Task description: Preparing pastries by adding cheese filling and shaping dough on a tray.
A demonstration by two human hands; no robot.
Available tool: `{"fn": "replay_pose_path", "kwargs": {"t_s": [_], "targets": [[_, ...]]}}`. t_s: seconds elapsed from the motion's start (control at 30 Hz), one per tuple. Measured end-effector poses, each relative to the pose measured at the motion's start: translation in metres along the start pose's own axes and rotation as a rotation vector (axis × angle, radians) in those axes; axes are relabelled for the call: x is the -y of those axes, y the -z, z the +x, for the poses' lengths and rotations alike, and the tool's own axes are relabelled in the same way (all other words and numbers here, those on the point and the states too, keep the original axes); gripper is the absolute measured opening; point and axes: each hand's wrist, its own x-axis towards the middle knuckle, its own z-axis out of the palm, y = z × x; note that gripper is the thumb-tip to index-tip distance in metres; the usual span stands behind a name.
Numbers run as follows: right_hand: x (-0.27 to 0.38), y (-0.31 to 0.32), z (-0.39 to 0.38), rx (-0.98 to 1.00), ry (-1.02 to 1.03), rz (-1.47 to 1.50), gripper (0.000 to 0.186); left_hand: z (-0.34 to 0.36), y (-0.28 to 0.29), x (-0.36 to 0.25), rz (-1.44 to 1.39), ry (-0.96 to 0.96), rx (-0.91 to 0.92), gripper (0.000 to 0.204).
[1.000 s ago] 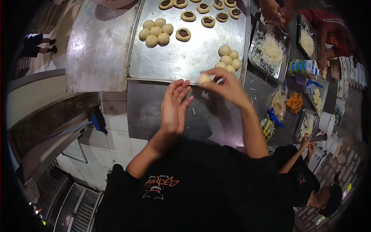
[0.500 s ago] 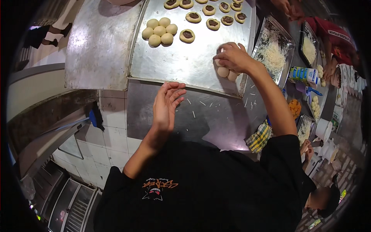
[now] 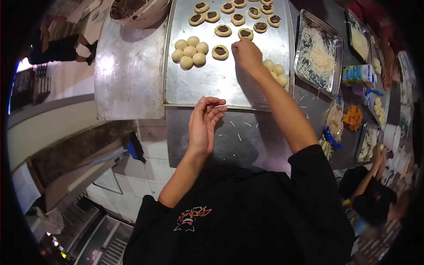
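Observation:
My right hand (image 3: pixel 247 56) is over the metal baking tray (image 3: pixel 212 86), its fingers curled downward; whatever they hold, if anything, is hidden beneath them. Just beyond the fingertips lies a flattened dough round with dark brown filling (image 3: pixel 245 34). Another filled round (image 3: pixel 220 52) sits to the left of this hand. Beside my right wrist, partly covered by the forearm, is a small group of plain dough balls (image 3: pixel 278 70). A larger cluster of dough balls (image 3: pixel 189 51) rests on the tray's left part. My left hand (image 3: pixel 205 121) hovers at the tray's near edge, fingers loosely bent and apart, holding nothing.
A bowl with dark brown filling (image 3: pixel 145 17) stands at the far left, on a metal sheet (image 3: pixel 126 75). To the right are a tray of shredded white food (image 3: pixel 316 57), a carton (image 3: pixel 358 75) and an orange cloth-like item (image 3: pixel 352 118). Other people work along the right side.
My right hand has moved left and away from me, from the small dough ball group to the filled rounds. My left hand stays by the tray's edge. The whole view has shifted.

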Motion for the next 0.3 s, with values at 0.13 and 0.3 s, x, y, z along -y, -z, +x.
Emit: {"fn": "replay_pose_path", "kwargs": {"t_s": [0.13,0.3], "targets": [[0.004,-0.019,0.003,0.127,-0.212,0.578,0.018,0.016,0.006,-0.005,-0.008,-0.032,0.018,0.041],[0.007,0.024,-0.030,0.406,-0.532,1.419,0.032,0.063,0.006,0.009,-0.102,0.062,-0.029,0.052]]}}
